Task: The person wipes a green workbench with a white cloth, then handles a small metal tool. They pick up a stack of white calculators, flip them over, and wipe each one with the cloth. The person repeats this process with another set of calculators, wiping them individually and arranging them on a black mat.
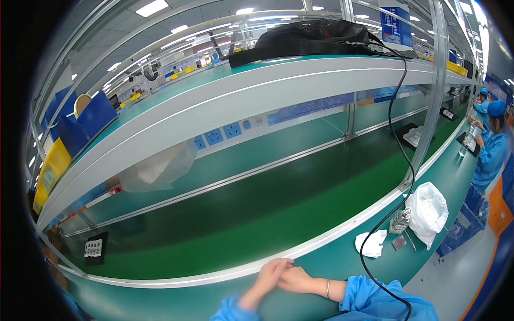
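A crumpled white cloth is lying on the teal bench, to the right of both hands and well apart from them. Beside it a clear bottle is standing, its contents too small to tell, and a white plastic bag is slumping just past that, its contents hidden. A small square piece and a thin tool are lying below the bottle.

The left hand is resting across the fingers of the right hand, near the white rail. The left fingers are bending loosely together; the right ones are partly hiding, so how far either hand is opening, or whether anything is sitting between them, cannot be told.

A black cable is hanging across the view, passing over the cloth's left edge and the right sleeve. Beyond the rail, a black tray is holding white pieces at far left. Up on the shelf, a blue bin is holding a round tan item; a yellow bin is standing nearby, and a black bag is lying farther right. At far right, co-workers in blue are sitting along the bench.
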Demonstrator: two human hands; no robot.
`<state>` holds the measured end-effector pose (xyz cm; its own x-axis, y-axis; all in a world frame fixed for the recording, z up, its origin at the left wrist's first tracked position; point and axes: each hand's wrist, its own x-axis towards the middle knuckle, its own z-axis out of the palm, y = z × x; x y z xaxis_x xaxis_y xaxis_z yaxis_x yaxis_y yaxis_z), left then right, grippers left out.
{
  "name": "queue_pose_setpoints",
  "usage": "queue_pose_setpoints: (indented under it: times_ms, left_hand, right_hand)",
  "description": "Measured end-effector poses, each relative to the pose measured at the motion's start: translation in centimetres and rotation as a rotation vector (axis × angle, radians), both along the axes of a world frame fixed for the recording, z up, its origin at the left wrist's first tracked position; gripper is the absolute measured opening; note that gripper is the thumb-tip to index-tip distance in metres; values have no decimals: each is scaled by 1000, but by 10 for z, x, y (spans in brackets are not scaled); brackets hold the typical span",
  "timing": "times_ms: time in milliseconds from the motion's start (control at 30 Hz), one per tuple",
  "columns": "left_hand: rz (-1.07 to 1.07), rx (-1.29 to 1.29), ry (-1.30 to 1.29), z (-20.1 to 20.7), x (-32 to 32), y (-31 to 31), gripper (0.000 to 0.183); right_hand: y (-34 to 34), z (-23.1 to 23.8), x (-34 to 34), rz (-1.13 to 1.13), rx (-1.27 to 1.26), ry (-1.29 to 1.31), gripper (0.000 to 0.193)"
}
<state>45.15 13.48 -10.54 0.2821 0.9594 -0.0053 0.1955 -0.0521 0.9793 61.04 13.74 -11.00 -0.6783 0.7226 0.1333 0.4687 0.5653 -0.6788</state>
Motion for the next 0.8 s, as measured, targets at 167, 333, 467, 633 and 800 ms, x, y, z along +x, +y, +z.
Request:
queue_pose_setpoints:
  times_ms: [167, 333, 467, 633, 800]
  left_hand:
    - [-75, 87, 43, 3, -5, -1, 42]
    - [-74, 73, 61, 7, -8, -2, 42]
    - [-86, 79, 87, 15, -5, -1, 42]
    - [-81, 113, 90, 9, -10, 0, 42]
    - [-89, 149, 145, 16, -3, -2, 40]
  right_hand:
    - [-1, -1, 0, 11, 53, 35, 31]
    - [-1, -4, -5, 4, 89, 46, 31]
    - [7, -14, -7, 10, 26, -67, 31]
    - [2, -8, -8, -14, 73, 39, 32]
    - [3, -3, -3, -26, 54, 40, 31]
